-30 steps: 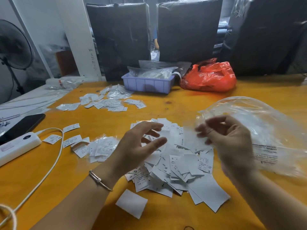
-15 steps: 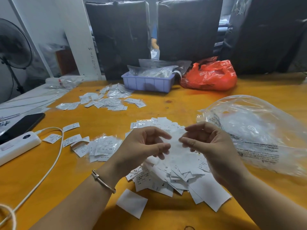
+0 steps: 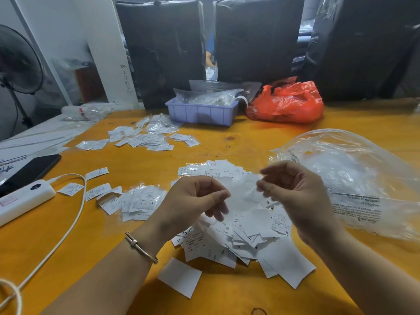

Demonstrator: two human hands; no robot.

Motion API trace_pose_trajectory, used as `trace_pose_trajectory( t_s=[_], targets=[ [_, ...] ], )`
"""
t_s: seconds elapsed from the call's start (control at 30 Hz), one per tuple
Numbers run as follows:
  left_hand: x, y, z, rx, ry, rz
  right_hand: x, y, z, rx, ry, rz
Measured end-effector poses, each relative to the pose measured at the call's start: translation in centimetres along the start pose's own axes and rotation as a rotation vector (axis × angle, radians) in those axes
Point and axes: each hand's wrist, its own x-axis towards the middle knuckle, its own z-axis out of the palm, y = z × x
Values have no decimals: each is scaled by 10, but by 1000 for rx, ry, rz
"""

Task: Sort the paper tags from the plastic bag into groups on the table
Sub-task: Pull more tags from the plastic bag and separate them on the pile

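A heap of white paper tags (image 3: 245,230) lies on the orange table (image 3: 227,146) in front of me. Just above it, my left hand (image 3: 193,201) and my right hand (image 3: 295,196) face each other. Each pinches one end of a small translucent packet (image 3: 243,192) stretched between them. The big clear plastic bag (image 3: 354,178) lies crumpled on the table to the right, touched by neither hand. Sorted groups lie to the left: clear-sleeved tags (image 3: 141,201), loose single tags (image 3: 96,173), and a farther spread (image 3: 145,137). One blank white square (image 3: 179,277) lies near my left forearm.
At the far edge stand a lilac tray (image 3: 200,112) holding clear bags and a red plastic bag (image 3: 288,103). On the left are a white power strip (image 3: 25,201) with its cable (image 3: 68,226), a black phone (image 3: 29,169) and a fan (image 3: 16,64). Black covered chairs (image 3: 254,39) stand behind the table.
My right hand left the big bag's mouth and came in toward my left hand over the heap. Both hands closed on the small packet and now draw slightly apart.
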Motion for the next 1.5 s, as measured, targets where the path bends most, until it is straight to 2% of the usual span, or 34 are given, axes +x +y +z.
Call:
trace_pose_trajectory(
  t_s=[0.07,0.17,0.23,0.33,0.47,0.53,0.67,0.73,0.8,0.87,0.93,0.97,1.0,1.07,1.13,1.3,1.5],
  targets=[
    [0,-1,-2,6,25,-6,9,1,-15,-158,137,-99],
    [0,-2,-5,-1,52,-14,27,7,-47,-794,398,-365],
    [0,-4,-5,-1,49,-13,35,11,-63,-1030,488,-405],
    [0,-4,-4,7,39,-6,40,15,-72,-1177,492,-295],
    [0,-2,-2,18,32,-2,46,18,-80,-1333,370,-21],
    [0,-3,-2,23,32,-2,46,18,-80,-1404,344,44],
    [0,-3,-1,20,32,1,44,12,-73,-1728,247,187],
    [0,-3,-1,23,33,-1,43,10,-70,-1766,220,244],
    [1,-3,-2,33,39,-8,40,7,-64,-1741,250,186],
    [1,-3,-2,39,43,-16,34,3,-56,-1641,309,-69],
    [2,-2,-2,34,42,-19,25,-1,-42,-1384,321,-416],
    [2,-1,-1,26,39,-20,18,-3,-32,-1179,243,-476],
    [2,0,1,15,31,-17,11,-5,-20,-965,97,-417],
    [1,2,3,0,10,-4,-2,-6,3,-641,-226,-151],
    [1,4,5,-3,-14,16,-9,-2,16,-490,-394,-10],
    [0,6,5,5,-25,26,-7,-1,12,-209,-364,73],
    [-1,5,3,23,-53,27,-6,2,11,-151,-377,93]
  ],
)
